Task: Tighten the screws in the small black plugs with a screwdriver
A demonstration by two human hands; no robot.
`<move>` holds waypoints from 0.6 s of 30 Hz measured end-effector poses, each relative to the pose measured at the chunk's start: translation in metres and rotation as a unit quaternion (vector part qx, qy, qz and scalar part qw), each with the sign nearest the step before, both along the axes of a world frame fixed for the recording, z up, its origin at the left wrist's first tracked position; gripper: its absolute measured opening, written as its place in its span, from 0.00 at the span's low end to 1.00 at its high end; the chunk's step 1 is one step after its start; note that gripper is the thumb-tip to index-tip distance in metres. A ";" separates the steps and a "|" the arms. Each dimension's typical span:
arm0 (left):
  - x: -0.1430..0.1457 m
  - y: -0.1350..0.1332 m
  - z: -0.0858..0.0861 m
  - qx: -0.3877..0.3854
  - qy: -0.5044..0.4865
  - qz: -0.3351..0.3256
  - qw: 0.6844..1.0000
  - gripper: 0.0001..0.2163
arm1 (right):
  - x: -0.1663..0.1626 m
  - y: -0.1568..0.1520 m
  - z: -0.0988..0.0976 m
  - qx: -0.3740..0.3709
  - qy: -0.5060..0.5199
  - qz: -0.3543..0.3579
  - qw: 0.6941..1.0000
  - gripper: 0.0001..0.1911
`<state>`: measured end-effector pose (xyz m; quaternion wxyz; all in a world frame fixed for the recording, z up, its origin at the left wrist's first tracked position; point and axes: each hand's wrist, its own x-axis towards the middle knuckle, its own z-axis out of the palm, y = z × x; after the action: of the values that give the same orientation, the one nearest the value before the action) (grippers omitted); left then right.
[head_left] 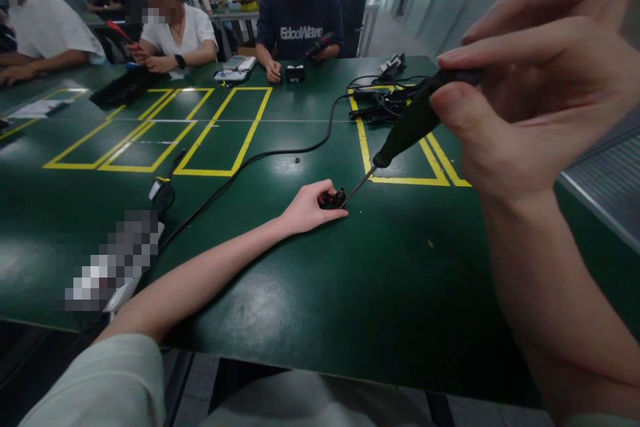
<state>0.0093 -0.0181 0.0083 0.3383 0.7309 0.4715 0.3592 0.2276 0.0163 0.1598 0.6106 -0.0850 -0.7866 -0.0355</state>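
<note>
My left hand (311, 208) rests low over the green table, fingers closed around a small black part (340, 196) with a short round piece standing up from it. The fingers hide much of its shape. High on the right, my right hand (525, 93) grips the dark handle of a screwdriver (407, 123) between thumb and fingers. Its thin shaft slants down to the left, with the tip at the small black part; whether it sits in a screw cannot be made out.
A black cable (280, 152) crosses the green table (280, 287). Dark cables and parts (385, 101) lie on yellow tape outlines at the back right. A blurred-out object (117, 260) lies left of my forearm. A person (300, 17) holding a tool sits opposite; others sit further left.
</note>
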 end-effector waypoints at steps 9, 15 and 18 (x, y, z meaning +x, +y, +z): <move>0.000 0.001 -0.001 -0.002 0.006 0.002 1.000 0.18 | -0.004 -0.002 -0.002 -0.051 0.004 0.077 0.996 0.17; -0.001 0.002 -0.002 0.004 0.011 0.001 1.000 0.18 | -0.008 -0.009 -0.004 -0.110 0.026 0.090 0.990 0.16; -0.001 0.001 -0.002 0.005 0.009 -0.001 1.000 0.18 | -0.009 -0.009 -0.004 -0.107 0.018 0.110 0.988 0.14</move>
<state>0.0082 -0.0169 0.0061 0.3310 0.7364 0.4717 0.3546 0.2189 0.0077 0.1558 0.6122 -0.0632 -0.7793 0.1180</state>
